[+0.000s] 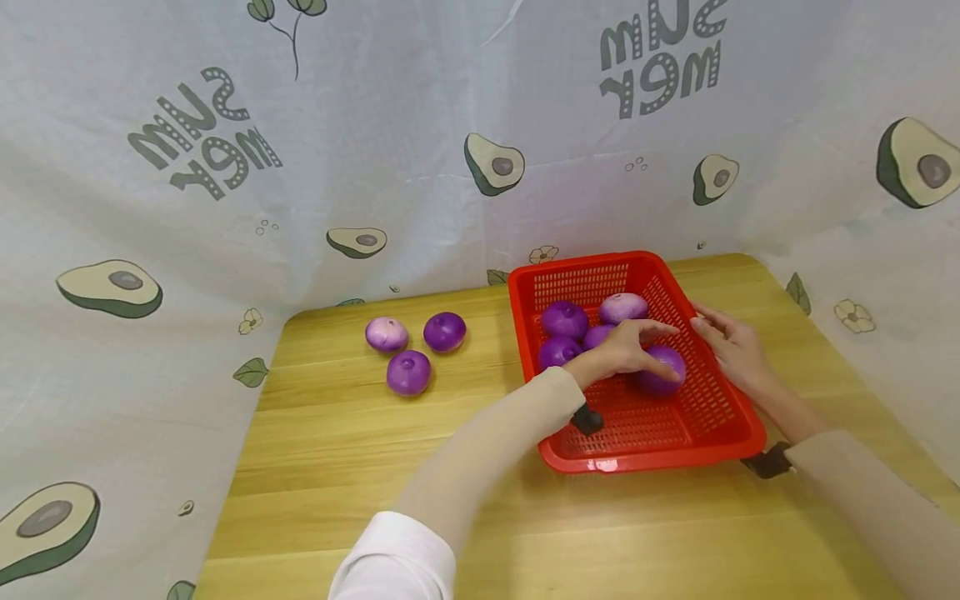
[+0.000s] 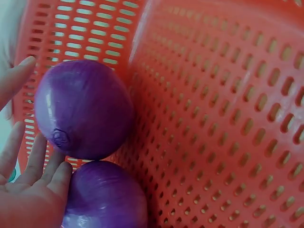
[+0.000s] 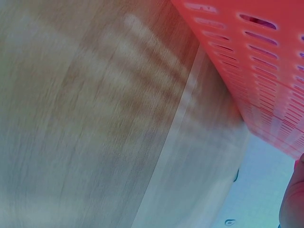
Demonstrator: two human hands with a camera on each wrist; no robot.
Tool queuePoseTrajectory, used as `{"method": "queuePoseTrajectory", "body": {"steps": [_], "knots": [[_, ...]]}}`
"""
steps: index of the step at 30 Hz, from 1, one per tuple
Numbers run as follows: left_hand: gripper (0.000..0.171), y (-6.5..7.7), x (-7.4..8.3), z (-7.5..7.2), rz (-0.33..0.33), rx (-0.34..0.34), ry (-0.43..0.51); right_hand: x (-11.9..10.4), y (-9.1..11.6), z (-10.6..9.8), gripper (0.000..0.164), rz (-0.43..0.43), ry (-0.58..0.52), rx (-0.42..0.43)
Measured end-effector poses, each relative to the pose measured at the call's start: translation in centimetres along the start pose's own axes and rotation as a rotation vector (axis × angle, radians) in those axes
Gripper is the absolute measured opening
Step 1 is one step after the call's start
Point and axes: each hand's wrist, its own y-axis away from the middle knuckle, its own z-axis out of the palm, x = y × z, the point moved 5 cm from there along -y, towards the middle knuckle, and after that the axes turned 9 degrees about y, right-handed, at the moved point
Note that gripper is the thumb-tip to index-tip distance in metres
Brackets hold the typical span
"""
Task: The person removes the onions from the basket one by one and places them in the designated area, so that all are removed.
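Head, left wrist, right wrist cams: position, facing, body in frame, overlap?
Head: on the head, facing forward and down at the basket; left hand, right hand, both arms show.
Left wrist: worn there, facing into the basket at onions; left fingers show.
Right wrist: worn there, facing table and basket's outside; some right hand shows.
Head and left wrist share the onions.

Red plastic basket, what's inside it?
Five purple onions show inside the red plastic basket, and the left hand is in there too. In the head view, that hand partly covers some onions; anything directly beneath them is hidden.
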Motion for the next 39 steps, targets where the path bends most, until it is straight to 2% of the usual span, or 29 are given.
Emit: {"method": "queuePoseTrajectory", "body": {"steps": [8,12,17,25,33,39], "knots": [[0.072,-0.4,-0.2,0.9,0.058,-0.031,-0.331,0.0,0.1,0.0,0.053,0.021,0.036,-0.012],[0.074,-0.4,-0.3,1.1,0.064,-0.043,-0.419,0.0,0.0,0.0,0.052,0.023,0.059,-0.011],[0.075,-0.4,-0.3,1.3,0.059,-0.067,-0.473,0.0,0.0,0.0,0.052,0.027,0.068,-0.018],[0.080,-0.2,-0.5,1.5,0.091,-0.107,-0.572,-0.1,0.2,0.1,0.053,0.039,-0.008,-0.029],[0.075,-0.3,-0.1,0.9,0.130,-0.112,-0.577,0.1,0.0,0.1,0.052,0.036,-0.011,-0.018],[0.074,-0.2,1.1,0.3,0.179,-0.116,-0.566,0.0,0.1,0.0,0.052,0.010,0.002,-0.007]]}}
